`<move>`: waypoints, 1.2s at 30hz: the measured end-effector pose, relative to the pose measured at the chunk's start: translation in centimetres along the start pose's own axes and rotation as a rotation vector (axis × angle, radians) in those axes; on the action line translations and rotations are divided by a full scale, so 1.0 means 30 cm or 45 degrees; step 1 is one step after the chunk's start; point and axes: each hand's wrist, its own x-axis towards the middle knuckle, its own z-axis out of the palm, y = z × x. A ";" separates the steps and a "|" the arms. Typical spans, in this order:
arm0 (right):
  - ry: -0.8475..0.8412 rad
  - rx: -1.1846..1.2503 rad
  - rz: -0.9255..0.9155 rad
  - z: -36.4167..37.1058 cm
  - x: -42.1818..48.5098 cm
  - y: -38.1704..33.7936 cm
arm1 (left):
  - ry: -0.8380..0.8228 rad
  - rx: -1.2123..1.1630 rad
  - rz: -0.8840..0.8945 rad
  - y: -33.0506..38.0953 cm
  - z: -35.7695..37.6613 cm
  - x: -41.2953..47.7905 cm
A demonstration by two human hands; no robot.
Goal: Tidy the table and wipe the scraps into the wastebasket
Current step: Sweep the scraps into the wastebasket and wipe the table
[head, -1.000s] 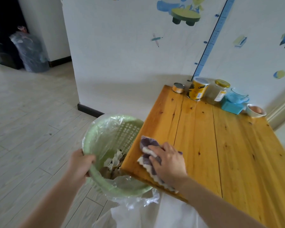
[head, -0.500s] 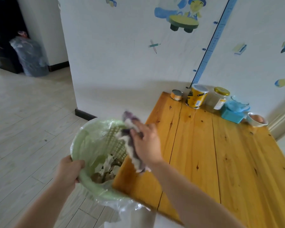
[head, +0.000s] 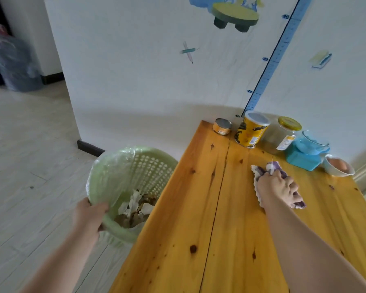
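- Wooden table (head: 178, 240) fills the near right; only knots and plank seams show on the boards closest to the camera.
- left hand (head: 89, 216) grips the near rim of the green wastebasket (head: 150, 166), fingers curled over the edge. The basket is tilted, with its mouth against the table's left edge.
- Clear liner bag (head: 106, 174) lines the basket and is crumpled over the rim.
- scraps (head: 135, 210), torn paper and brownish bits, lie at the bottom of the basket, so at least one load is in.
- right hand (head: 277, 189), further up the table toward the right, has its fingers bunched round a purple-and-white cloth (head: 260, 171) and presses it onto the wood.
- Far edge, in a row by the wall (head: 135, 70): small tin (head: 221, 126), yellow canister (head: 250, 130), glass jar (head: 285, 134), blue box (head: 300, 161) with a glass cup (head: 314, 143) on it, and a bowl (head: 334, 171) holding an egg (head: 340, 165). All are upright and close together.
- Progress, my read: the tidying looks done and the scraps are mostly binned. I can't make out any crumbs near the cloth; they may be too small to tell.
- Left to do: wipe the far-right stretch toward the basket, then set the basket down on the floor (head: 30, 155).
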 end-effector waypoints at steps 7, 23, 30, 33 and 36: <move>-0.002 -0.076 -0.226 0.060 0.120 -0.097 | -0.016 0.004 0.003 0.041 0.126 0.073; -0.325 -0.046 -1.050 0.115 0.031 -0.355 | 0.040 -0.029 0.023 0.029 0.129 0.093; -0.497 -0.062 -1.368 0.094 -0.089 -0.300 | 0.047 0.001 0.065 0.022 0.067 0.068; -0.541 -0.040 -1.451 0.065 -0.178 -0.244 | 0.058 -0.004 0.072 0.015 0.008 0.035; -0.585 -0.015 -1.526 0.040 -0.285 -0.192 | 0.059 0.007 0.095 -0.002 -0.069 -0.011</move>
